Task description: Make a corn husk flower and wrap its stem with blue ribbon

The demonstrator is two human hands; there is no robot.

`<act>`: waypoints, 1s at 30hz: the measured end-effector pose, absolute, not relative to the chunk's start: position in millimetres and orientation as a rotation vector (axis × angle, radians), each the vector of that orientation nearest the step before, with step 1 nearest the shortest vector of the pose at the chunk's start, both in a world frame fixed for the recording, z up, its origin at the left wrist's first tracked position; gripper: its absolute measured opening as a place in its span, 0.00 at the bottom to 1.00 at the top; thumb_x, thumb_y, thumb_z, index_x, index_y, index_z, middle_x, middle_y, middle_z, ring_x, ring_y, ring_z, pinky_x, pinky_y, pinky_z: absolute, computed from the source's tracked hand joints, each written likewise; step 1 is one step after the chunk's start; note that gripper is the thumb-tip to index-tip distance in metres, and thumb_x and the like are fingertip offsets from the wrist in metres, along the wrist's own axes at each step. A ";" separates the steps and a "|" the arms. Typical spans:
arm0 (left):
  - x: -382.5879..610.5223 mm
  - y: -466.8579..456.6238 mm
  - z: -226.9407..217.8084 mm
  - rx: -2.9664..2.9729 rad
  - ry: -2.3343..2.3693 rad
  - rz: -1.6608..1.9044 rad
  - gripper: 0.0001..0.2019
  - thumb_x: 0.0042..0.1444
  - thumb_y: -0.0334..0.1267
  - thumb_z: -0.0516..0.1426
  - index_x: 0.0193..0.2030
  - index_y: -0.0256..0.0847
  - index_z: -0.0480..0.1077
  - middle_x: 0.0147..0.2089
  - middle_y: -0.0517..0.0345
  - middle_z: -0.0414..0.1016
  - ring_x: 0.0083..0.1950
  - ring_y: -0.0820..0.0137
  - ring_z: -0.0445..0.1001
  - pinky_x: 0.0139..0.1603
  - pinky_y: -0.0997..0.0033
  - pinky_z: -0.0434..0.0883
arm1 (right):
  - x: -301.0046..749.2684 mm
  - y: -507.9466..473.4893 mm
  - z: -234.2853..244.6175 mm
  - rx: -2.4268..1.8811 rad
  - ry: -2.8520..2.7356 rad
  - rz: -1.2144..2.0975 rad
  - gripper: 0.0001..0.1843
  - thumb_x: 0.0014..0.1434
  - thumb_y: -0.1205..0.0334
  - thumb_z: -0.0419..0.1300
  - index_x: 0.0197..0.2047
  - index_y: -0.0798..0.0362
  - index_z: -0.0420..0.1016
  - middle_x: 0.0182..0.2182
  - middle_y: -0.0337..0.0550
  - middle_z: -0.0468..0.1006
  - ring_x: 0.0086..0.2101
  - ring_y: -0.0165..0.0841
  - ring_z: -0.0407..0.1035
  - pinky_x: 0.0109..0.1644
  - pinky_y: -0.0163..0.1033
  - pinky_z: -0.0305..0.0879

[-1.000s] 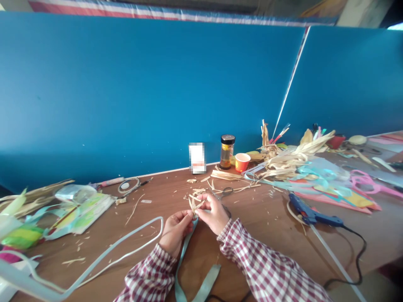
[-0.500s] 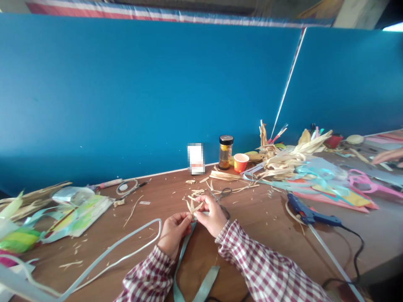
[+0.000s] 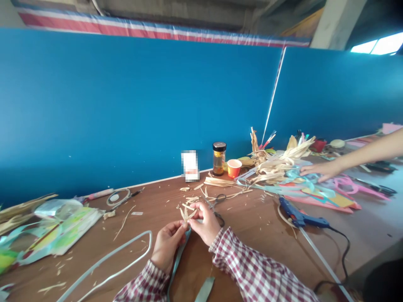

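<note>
A small, pale husk piece (image 3: 186, 214) with pointed tips spreading upward is held over the middle of the table (image 3: 252, 243), between the person's 2 hands; the left hand (image 3: 168, 243) pinches it at its base between thumb and fingers; the right hand (image 3: 206, 224) has its thumb and fingertips closed on its right side, the 2 hands nearly meeting there; a blue-green ribbon (image 3: 180, 253) trails down from beneath the fingers, though whether it is fixed to the piece I cannot tell; a broad strip end (image 3: 204, 289) of like colour shows at the lower edge; dry husk scraps (image 3: 192, 200) lie just beyond the fingertips; dark-handled scissors (image 3: 215, 202) lie behind the right hand, partly hidden by it; farther back stand a blurred-out white box (image 3: 190, 165), a black-lidded jar (image 3: 219, 160) and a red-orange cup (image 3: 234, 171); right of the cup spreads a heap of husks (image 3: 273, 165); a co-worker's bare hand (image 3: 321, 169) reaches in from the right, over turquoise film; nearer, a blue glue gun (image 3: 299, 217) lies on its side with a black cord; at the left are a green-and-yellow sheet (image 3: 71, 228) and a pale bent tube (image 3: 103, 261); a blue partition (image 3: 141, 96) rises behind everything.
</note>
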State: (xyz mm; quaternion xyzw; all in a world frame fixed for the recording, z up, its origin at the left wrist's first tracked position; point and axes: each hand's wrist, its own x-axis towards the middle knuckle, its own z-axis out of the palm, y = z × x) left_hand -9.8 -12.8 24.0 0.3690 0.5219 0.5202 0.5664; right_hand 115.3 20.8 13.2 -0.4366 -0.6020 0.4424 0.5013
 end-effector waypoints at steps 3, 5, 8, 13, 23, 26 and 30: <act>-10.8 -11.3 20.9 0.882 1.231 1.218 0.16 0.35 0.44 0.65 0.29 0.33 0.73 0.21 0.60 0.71 0.19 0.81 0.61 0.18 0.82 0.58 | 114.6 18.7 16.2 -1.048 -1.450 1.084 0.19 0.45 0.71 0.57 0.43 0.54 0.63 0.25 0.36 0.72 0.29 0.31 0.70 0.36 0.39 0.67; -11.2 -10.1 18.3 0.894 1.234 1.220 0.16 0.36 0.44 0.65 0.28 0.34 0.73 0.21 0.60 0.71 0.18 0.81 0.61 0.18 0.82 0.58 | 114.5 17.9 17.8 -1.050 -1.450 1.095 0.19 0.45 0.71 0.57 0.43 0.54 0.63 0.25 0.36 0.72 0.29 0.31 0.70 0.36 0.38 0.67; -10.8 -9.2 16.4 0.877 1.246 1.231 0.16 0.35 0.44 0.65 0.28 0.34 0.73 0.20 0.61 0.71 0.18 0.81 0.60 0.18 0.82 0.59 | 114.6 17.6 19.1 -1.057 -1.445 1.108 0.19 0.45 0.70 0.57 0.43 0.53 0.64 0.24 0.35 0.71 0.28 0.31 0.71 0.35 0.38 0.67; -9.4 -10.9 20.2 0.864 1.237 1.224 0.16 0.34 0.42 0.66 0.30 0.33 0.73 0.21 0.61 0.70 0.18 0.81 0.60 0.18 0.82 0.58 | 114.8 18.8 18.2 -1.045 -1.440 1.100 0.18 0.45 0.71 0.57 0.42 0.53 0.64 0.23 0.34 0.70 0.29 0.31 0.71 0.37 0.39 0.67; -9.8 -12.3 22.8 0.840 1.225 1.225 0.16 0.35 0.41 0.66 0.30 0.33 0.72 0.22 0.62 0.70 0.19 0.81 0.61 0.18 0.82 0.59 | 114.4 19.5 15.9 -1.053 -1.445 1.108 0.19 0.45 0.70 0.57 0.43 0.53 0.64 0.24 0.35 0.70 0.30 0.32 0.70 0.35 0.38 0.67; -9.6 -12.9 22.9 0.837 1.234 1.230 0.16 0.35 0.41 0.66 0.30 0.33 0.72 0.22 0.61 0.71 0.18 0.81 0.61 0.18 0.82 0.59 | 114.9 18.8 17.4 -1.046 -1.460 1.079 0.20 0.45 0.71 0.57 0.44 0.53 0.64 0.24 0.35 0.71 0.30 0.32 0.70 0.37 0.38 0.67; -8.5 -12.9 22.7 0.833 1.228 1.233 0.15 0.35 0.41 0.66 0.29 0.34 0.72 0.22 0.61 0.71 0.18 0.81 0.61 0.17 0.83 0.58 | 115.3 17.9 18.9 -1.041 -1.473 1.059 0.19 0.45 0.71 0.58 0.43 0.54 0.65 0.25 0.36 0.72 0.30 0.31 0.70 0.38 0.39 0.67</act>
